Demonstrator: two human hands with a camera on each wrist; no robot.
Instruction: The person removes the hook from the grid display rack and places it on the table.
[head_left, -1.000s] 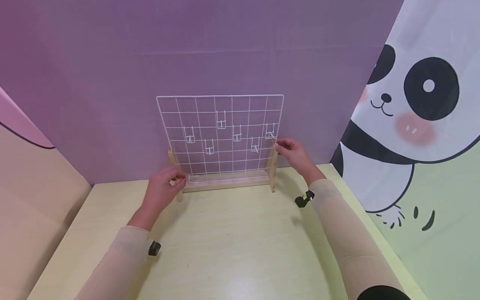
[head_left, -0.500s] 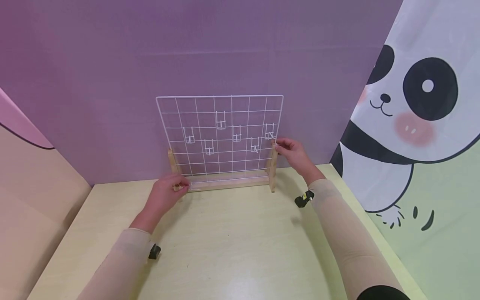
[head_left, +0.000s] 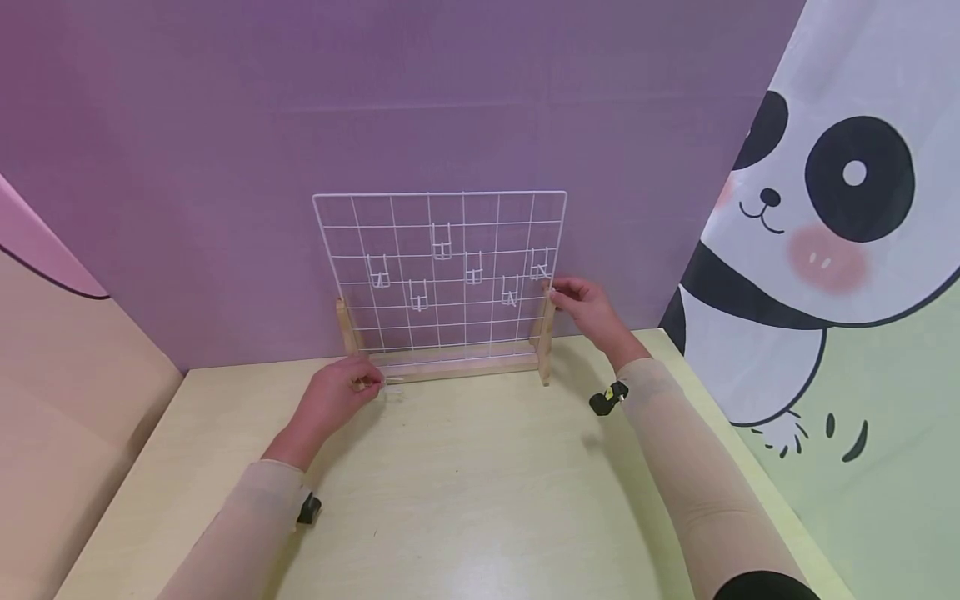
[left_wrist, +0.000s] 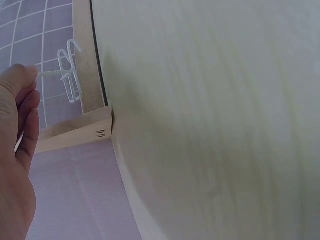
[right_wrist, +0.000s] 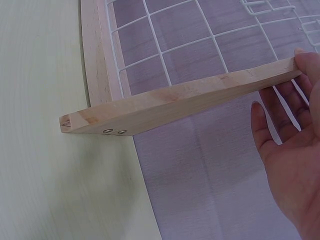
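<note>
A white wire grid panel (head_left: 441,194) stands upright in a wooden base (head_left: 465,367) near the back of the table. Several white wire hooks (head_left: 442,250) hang on its mesh. My left hand (head_left: 337,396) pinches another white wire hook (left_wrist: 71,75) between thumb and fingertips, in front of the base's left end. The hook's prongs stick out past the fingertips, apart from the grid in the head view. My right hand (head_left: 592,312) grips the upper end of the right wooden side post (right_wrist: 175,97), thumb on its near edge and fingers behind it.
A pale wooden table (head_left: 465,500) extends in front of the stand. Close behind stands a purple backdrop (head_left: 450,100). A panda-printed sheet (head_left: 862,275) hangs at the right, and a beige panel (head_left: 67,392) is on the left.
My left hand has moved down and slightly right, bringing the hook below the base's front rail. My right hand stays at the post.
</note>
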